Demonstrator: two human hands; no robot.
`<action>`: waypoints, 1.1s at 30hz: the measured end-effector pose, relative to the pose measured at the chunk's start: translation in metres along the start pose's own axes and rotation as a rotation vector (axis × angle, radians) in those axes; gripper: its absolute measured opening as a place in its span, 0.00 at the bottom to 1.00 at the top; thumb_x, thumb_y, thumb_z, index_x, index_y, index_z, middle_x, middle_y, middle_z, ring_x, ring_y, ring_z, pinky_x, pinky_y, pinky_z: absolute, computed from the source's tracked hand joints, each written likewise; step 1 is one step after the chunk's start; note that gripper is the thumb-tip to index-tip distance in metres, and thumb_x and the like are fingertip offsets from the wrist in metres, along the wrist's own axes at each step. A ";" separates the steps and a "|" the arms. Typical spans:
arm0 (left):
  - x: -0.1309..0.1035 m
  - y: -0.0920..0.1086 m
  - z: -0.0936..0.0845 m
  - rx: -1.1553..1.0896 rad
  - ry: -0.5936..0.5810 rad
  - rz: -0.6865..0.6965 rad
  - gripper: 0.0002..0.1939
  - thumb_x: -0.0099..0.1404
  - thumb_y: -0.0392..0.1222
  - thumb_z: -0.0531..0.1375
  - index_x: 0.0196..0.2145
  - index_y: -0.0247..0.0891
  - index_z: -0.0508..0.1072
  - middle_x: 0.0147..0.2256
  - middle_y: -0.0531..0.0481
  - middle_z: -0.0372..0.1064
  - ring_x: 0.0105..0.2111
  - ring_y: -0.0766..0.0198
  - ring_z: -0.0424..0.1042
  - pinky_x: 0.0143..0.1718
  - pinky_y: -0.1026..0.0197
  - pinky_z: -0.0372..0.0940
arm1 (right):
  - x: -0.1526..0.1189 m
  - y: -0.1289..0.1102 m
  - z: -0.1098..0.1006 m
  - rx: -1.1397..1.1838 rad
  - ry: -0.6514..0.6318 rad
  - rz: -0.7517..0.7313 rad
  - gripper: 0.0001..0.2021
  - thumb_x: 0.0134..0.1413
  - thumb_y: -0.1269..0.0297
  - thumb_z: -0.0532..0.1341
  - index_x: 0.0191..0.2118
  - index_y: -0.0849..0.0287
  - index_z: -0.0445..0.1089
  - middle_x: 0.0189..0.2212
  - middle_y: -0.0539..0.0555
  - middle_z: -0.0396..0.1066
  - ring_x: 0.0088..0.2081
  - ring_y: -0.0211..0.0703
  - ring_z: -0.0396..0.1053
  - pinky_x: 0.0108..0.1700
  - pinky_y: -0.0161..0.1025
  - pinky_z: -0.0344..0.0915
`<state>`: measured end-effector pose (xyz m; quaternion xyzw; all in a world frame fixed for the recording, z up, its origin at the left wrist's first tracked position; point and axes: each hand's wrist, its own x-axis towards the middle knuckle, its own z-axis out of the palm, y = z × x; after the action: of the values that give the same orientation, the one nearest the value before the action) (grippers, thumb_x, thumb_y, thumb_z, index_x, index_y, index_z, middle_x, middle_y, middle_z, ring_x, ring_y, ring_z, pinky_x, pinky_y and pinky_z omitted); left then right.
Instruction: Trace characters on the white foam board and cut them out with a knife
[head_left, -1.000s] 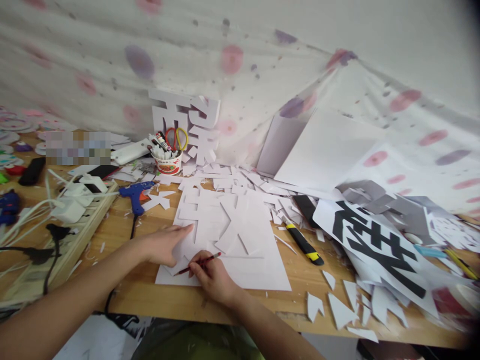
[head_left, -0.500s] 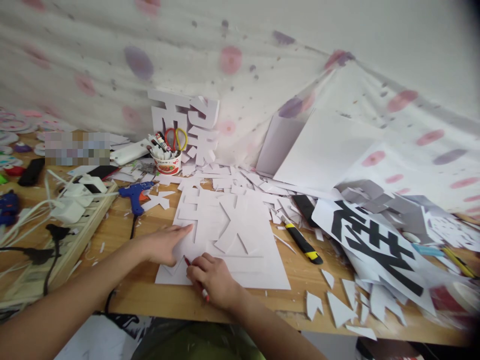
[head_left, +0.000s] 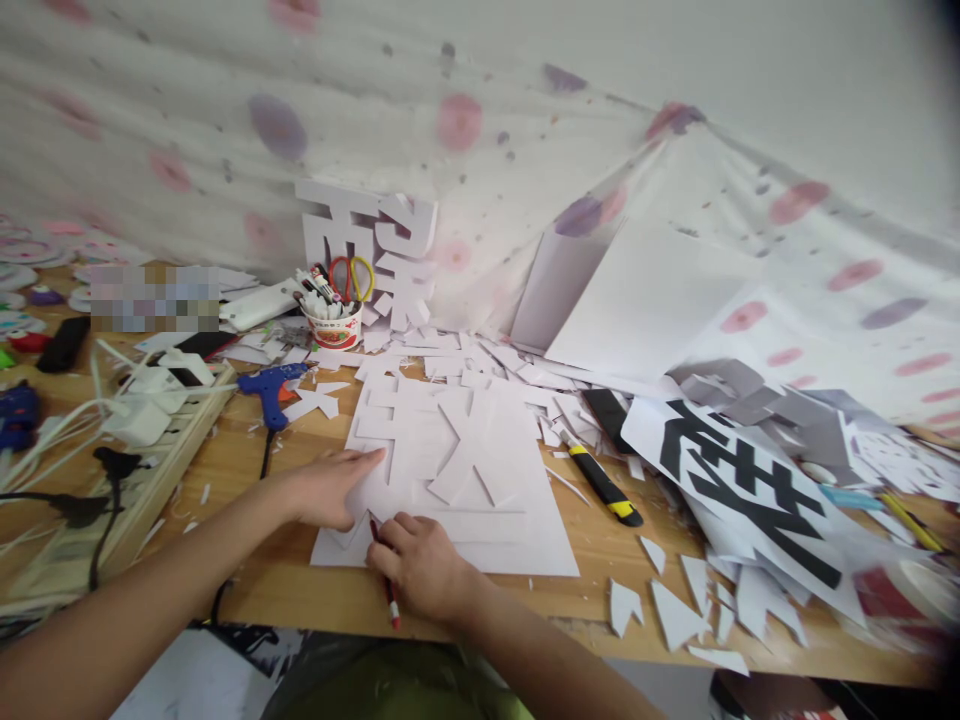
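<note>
My right hand (head_left: pixel 420 565) pinches a dark red pencil (head_left: pixel 391 600), its tip at the lower left of a white sheet (head_left: pixel 544 545). My left hand (head_left: pixel 326 488) lies with fingers stretched out over the sheet's left side, fingertips pressing at the left part of a raised white cut-out character (head_left: pixel 463 445). Below the character, a flat white strip (head_left: pixel 487 527) lies along the sheet. The pencil tip is close to a small angled white piece (head_left: pixel 346 533) below my left hand, which partly covers it.
Left stand a blue glue gun (head_left: pixel 271 392) and a power strip (head_left: pixel 169 450) with cables. A cutter knife (head_left: pixel 604 485), white scraps (head_left: pixel 679 615) and a printed character sheet (head_left: pixel 750 490) lie right. Behind are a tub of pens and scissors (head_left: pixel 334 328) and a standing white character (head_left: pixel 405 240).
The pencil's rear end has swung left and toward me, and my right hand has shifted slightly left with it. My left hand keeps its place on the sheet.
</note>
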<state>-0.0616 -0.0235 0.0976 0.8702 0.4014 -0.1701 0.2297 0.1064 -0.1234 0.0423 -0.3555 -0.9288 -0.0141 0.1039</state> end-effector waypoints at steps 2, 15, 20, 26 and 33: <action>0.000 0.000 0.001 0.003 0.007 -0.001 0.50 0.43 0.39 0.57 0.62 0.29 0.39 0.60 0.36 0.46 0.59 0.51 0.49 0.57 0.53 0.46 | -0.002 0.001 -0.003 0.041 -0.014 0.010 0.03 0.53 0.65 0.56 0.32 0.58 0.63 0.32 0.52 0.64 0.31 0.41 0.57 0.27 0.36 0.53; 0.004 -0.001 0.010 -0.031 0.106 -0.033 0.41 0.54 0.53 0.51 0.61 0.31 0.45 0.59 0.37 0.50 0.58 0.50 0.51 0.56 0.51 0.48 | -0.029 0.021 -0.016 0.808 0.415 0.492 0.08 0.61 0.65 0.46 0.40 0.57 0.61 0.32 0.51 0.64 0.31 0.35 0.63 0.34 0.33 0.61; 0.006 -0.001 0.018 -0.009 0.162 -0.010 0.42 0.55 0.58 0.50 0.61 0.30 0.44 0.59 0.38 0.49 0.58 0.52 0.52 0.57 0.51 0.47 | -0.029 0.036 -0.004 0.770 0.317 0.430 0.10 0.59 0.70 0.47 0.45 0.56 0.59 0.39 0.53 0.63 0.31 0.33 0.65 0.37 0.34 0.63; 0.006 0.011 0.022 0.011 0.231 -0.033 0.41 0.56 0.58 0.50 0.60 0.29 0.47 0.58 0.38 0.51 0.56 0.52 0.54 0.55 0.52 0.48 | -0.028 0.042 0.001 0.621 0.252 0.413 0.10 0.57 0.73 0.48 0.42 0.57 0.59 0.45 0.56 0.63 0.29 0.32 0.65 0.35 0.34 0.64; 0.019 0.016 0.027 0.056 0.344 0.000 0.38 0.56 0.58 0.53 0.59 0.37 0.52 0.53 0.41 0.60 0.52 0.52 0.58 0.52 0.52 0.51 | -0.026 0.045 0.008 0.603 0.270 0.412 0.10 0.56 0.73 0.48 0.42 0.57 0.59 0.47 0.56 0.62 0.26 0.30 0.66 0.33 0.33 0.64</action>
<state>-0.0401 -0.0356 0.0703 0.8925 0.4298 -0.0296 0.1335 0.1539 -0.1065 0.0271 -0.4829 -0.7784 0.2343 0.3256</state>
